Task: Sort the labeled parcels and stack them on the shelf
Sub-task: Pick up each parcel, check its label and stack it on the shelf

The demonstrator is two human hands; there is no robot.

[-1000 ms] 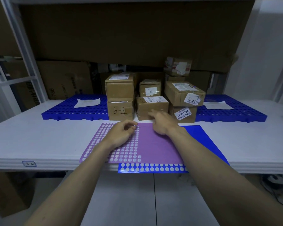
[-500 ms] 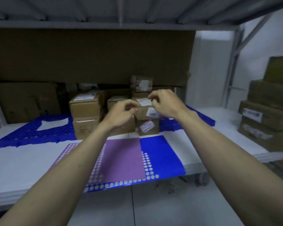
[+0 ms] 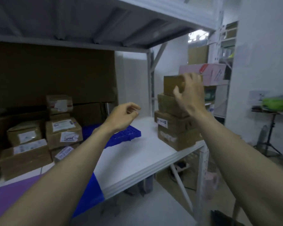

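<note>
White metal shelving (image 3: pixel 137 162) fills the view, its main board seen from just in front, with a grey shelf deck overhead and a pale wall to the right.

Nearest, at the front left edge of the board: a purple sheet (image 3: pixel 10 191) is laid partly over a blue sheet (image 3: pixel 95 190), the blue one overhanging the shelf edge.

Left hand (image 3: pixel 122 116): raised over the middle of the board, fingers loosely curled, nothing held.

Left group, labeled parcels (image 3: pixel 62 132): brown cardboard boxes sealed with tape, each bearing a white printed label on the top or front face; print too blurred to be read. They are stacked in two or three layers, pressed close together, with one smaller box (image 3: pixel 59 103) carrying a red-and-white label set highest at the back. A blue perforated pallet (image 3: pixel 124 134) is seen just beside them, lying flat on the board.

Right group, at the board's right end: a stack of brown boxes (image 3: pixel 175 128), the lowest the widest and marked with a white label and faint white lettering.

Right hand (image 3: pixel 189 93): fingers spread and bent at the top box (image 3: pixel 171 84) of that stack; whether the box is actually gripped cannot be told.

Farther back: large dark cartons (image 3: pixel 52 74) are ranged behind the parcels; a pink carton (image 3: pixel 209 74) and a tripod stand (image 3: pixel 268 136) are seen beyond.
</note>
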